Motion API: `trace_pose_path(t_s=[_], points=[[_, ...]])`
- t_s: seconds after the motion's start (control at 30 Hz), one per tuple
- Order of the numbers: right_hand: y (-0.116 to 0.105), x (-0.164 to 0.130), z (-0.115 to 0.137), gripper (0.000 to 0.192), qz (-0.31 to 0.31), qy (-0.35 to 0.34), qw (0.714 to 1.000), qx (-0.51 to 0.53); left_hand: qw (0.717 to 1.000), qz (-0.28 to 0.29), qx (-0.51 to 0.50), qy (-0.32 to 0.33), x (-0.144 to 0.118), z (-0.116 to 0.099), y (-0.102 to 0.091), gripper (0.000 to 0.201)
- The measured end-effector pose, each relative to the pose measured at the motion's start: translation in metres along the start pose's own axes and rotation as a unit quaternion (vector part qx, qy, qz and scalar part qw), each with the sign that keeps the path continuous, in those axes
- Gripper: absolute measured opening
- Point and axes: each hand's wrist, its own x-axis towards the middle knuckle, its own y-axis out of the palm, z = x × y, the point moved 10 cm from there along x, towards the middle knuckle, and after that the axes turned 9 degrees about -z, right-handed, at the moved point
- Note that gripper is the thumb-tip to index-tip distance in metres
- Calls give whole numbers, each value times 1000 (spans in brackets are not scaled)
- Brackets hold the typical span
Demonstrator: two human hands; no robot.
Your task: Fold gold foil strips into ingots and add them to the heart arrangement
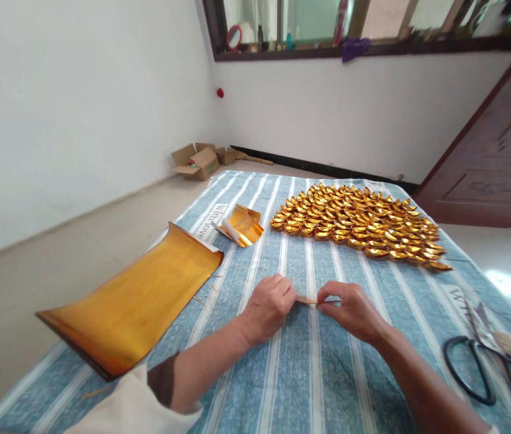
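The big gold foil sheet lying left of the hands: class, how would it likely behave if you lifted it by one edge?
The gold foil sheet would probably flop and bend, since its ends already curl up off the striped cloth. It looks thin, so likely very light. Its glossy surface suggests it may crease easily and slip between fingers.

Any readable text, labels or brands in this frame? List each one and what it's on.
"WITH LOVE", woven on the striped cloth, near the gold sheet; only partly legible.
A second woven mark at the cloth's right edge: too distorted to read.
Cardboard boxes: green print, too small to read.
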Motion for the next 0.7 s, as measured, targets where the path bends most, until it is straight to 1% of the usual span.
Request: trace_pose_path(t_s=[0.03,0.1,0.2,0.33,0.5,0.6,0.7], points=[[3,-2,2,11,6,-12,1000,-17,1000,-2,-10,-1,-5,-1,1,23],[8,-4,5,12,18,-42,998,-51,998,5,-50,-24,-12,0,4,21],[16,-8,8,15,39,-69,994,-77,990,32,-127,-59,-19,3,7,16],[19,-10,7,14,50,-68,992,-90,978,57,-182,-80,-19,3,5,7],[20,-9,4,15,44,-52,994,-83,968,60,-221,-106,-15,5,10,13],[19,-9,4,17,35,-52,994,-89,963,52,-235,-122,-14,9,15,16],[19,-9,6,17,37,-61,993,-96,958,53,-244,-138,-13,12,17,16]])
